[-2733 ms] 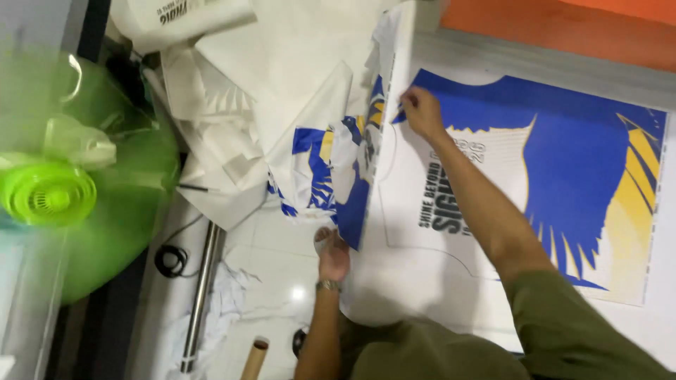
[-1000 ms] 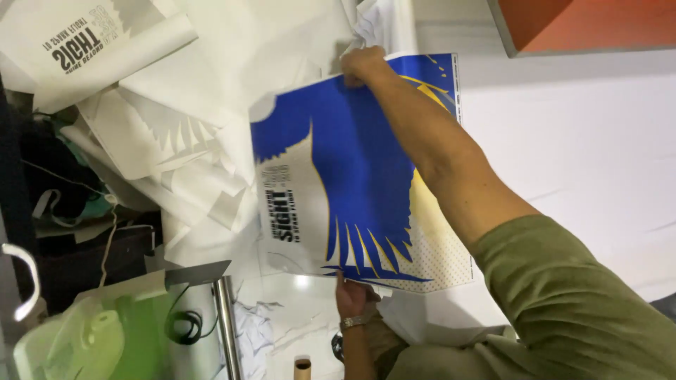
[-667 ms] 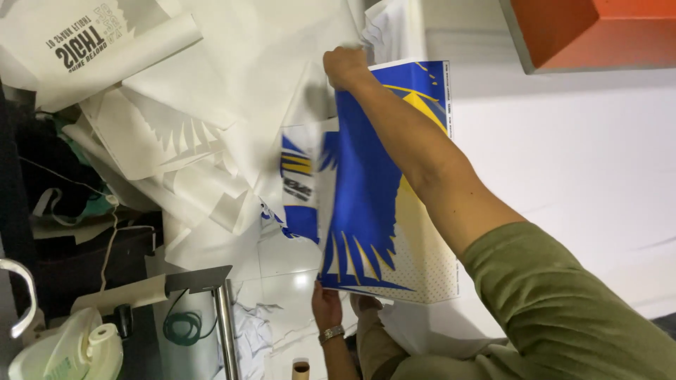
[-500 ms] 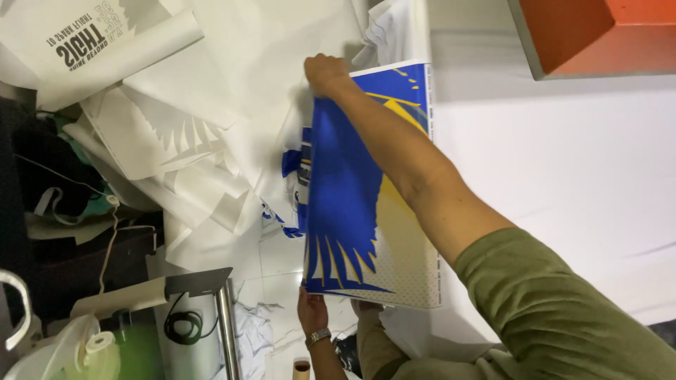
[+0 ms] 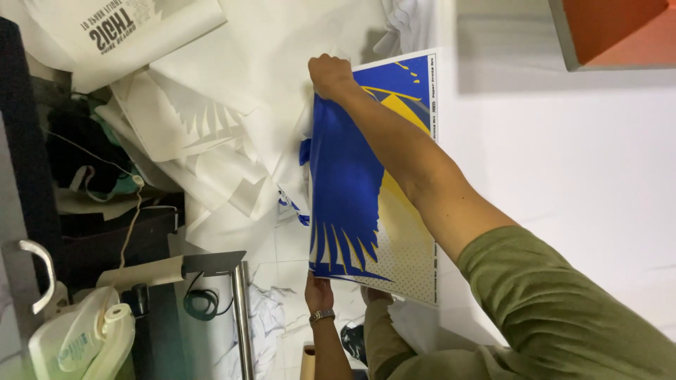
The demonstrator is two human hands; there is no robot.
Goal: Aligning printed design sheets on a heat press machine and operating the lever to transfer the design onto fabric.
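— Head view is looking down over a white table: what is sitting on it?

— Mostly bare white surface is showing on the right. A red-orange block with a grey edge is lying at the top right corner. A printed sheet, deep blue with a yellow patch and a dotted pale margin, is being held up over the table's left edge, standing on its side rather than lying flat.

— Who is holding it?

— The right hand, in an olive sleeve, is clenching the sheet's upper corner in a closed fist. The left hand, wearing a wristwatch, is gripping the lower edge from below, fingers closed on it.

— And beyond the table?

— A heap of white paper sheets is piling up to the left, some with feather-shaped cut-outs, one at the top left carrying dark lettering. Bits of blue print are peeking out just beside the held sheet. Below the heap, a pale tiled floor is showing, with crumpled white scraps on it. A metal pole is running down from a grey bracket, a black cable coil is lying near it, and dark furniture is standing along the far left with a white, green-tinted appliance at the bottom corner.
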